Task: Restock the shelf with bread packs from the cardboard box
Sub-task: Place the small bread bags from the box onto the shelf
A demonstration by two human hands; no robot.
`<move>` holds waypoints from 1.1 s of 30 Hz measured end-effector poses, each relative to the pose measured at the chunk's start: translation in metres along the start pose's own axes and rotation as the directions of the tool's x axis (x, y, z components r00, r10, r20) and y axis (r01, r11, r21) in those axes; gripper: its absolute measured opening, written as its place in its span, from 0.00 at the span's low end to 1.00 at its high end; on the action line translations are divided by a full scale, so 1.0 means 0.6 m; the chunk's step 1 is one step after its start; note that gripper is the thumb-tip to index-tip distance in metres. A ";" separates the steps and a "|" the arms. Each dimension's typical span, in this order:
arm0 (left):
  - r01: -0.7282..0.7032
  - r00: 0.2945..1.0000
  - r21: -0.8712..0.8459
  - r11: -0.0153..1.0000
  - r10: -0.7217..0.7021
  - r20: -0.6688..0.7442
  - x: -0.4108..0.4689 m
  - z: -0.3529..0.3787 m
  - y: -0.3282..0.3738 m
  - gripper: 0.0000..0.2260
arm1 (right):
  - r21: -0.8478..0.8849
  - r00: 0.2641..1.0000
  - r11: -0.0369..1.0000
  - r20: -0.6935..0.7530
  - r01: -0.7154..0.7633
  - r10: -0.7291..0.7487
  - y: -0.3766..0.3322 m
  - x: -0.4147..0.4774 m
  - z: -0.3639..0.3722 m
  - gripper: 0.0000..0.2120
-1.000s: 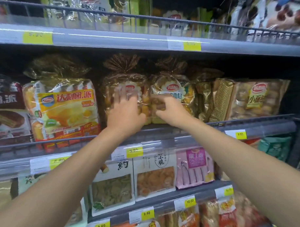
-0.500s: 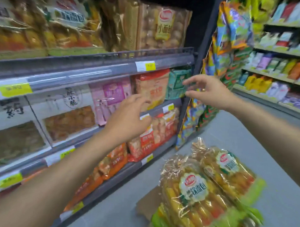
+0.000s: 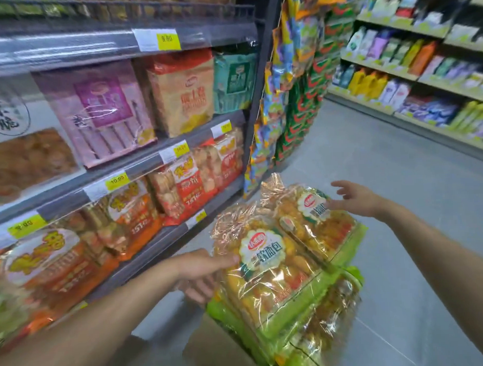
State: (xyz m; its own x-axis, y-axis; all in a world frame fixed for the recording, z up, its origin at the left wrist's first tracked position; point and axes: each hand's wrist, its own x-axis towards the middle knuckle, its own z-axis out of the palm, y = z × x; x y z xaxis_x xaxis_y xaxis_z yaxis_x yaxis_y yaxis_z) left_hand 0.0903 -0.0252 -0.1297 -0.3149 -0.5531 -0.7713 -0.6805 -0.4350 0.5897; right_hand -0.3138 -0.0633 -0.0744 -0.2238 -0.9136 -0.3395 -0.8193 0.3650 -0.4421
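My left hand point(image 3: 202, 269) is at the left edge of the near bread pack point(image 3: 268, 266). The thumb lies on top beside the round white label, and the fingers curl underneath, so I am pinching that edge. My right hand point(image 3: 356, 198) is spread, fingers straight and apart, holding nothing. It hovers at the right upper edge of the far bread pack point(image 3: 315, 216), and I cannot tell whether a fingertip touches the wrapper.

The two packs lie side by side, touching, with their crinkled gathered tops pointing toward the shelf point(image 3: 141, 170). They rest on more bread packs point(image 3: 329, 311) of the same green-and-yellow kind. The stack sits in the cardboard box point(image 3: 213, 345), of which only a brown flap shows in front of me, low on the grey floor point(image 3: 399, 177).

To my left, a yellow price tag point(image 3: 117, 181) reads 10.00 on the shelf's rail. Orange cracker packs point(image 3: 132, 211) stand below it and a pink pack point(image 3: 101, 111) above. Hanging snack strips point(image 3: 282, 58) dangle at the shelf's end. Across the aisle is another rack of bottles point(image 3: 422, 67), blurred.
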 end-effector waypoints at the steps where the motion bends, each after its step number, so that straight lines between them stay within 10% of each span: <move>1: 0.010 0.999 -0.085 0.996 -0.007 0.034 0.001 0.007 -0.001 0.38 | 0.010 0.999 1.000 0.023 -0.026 0.026 0.004 0.000 0.005 0.41; 8: 0.059 0.997 -0.440 0.896 -0.035 0.064 0.004 0.035 -0.001 0.44 | 0.129 0.984 0.982 0.130 -0.137 0.120 0.026 0.015 0.030 0.48; 13: 0.056 0.998 -0.552 0.832 -0.038 0.043 -0.004 0.051 0.012 0.27 | 0.052 0.989 0.989 0.065 -0.139 0.135 0.039 0.026 0.031 0.44; 20: -0.062 0.998 -0.583 0.810 0.064 -0.018 0.006 0.072 0.015 0.55 | 0.172 0.994 0.980 0.058 -0.102 0.094 0.031 -0.008 -0.003 0.28; 27: -0.194 0.981 -0.643 0.741 0.161 -0.111 0.020 0.080 0.029 0.54 | 0.333 0.997 0.940 0.065 -0.069 0.050 0.012 -0.045 -0.031 0.21; 33: -0.373 0.921 -0.494 0.785 0.249 -0.301 -0.029 0.034 0.095 0.22 | 0.414 0.994 0.906 -0.101 0.089 -0.052 -0.024 -0.058 -0.083 0.13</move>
State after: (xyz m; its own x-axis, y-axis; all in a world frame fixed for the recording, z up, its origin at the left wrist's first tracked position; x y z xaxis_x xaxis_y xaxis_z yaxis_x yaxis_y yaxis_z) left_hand 0.0435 -0.0260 -0.0875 -0.2602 -0.8310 -0.4917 -0.0895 -0.4863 0.8692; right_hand -0.3204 -0.0458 -0.0148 -0.2335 -0.9446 -0.2305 -0.5439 0.3234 -0.7743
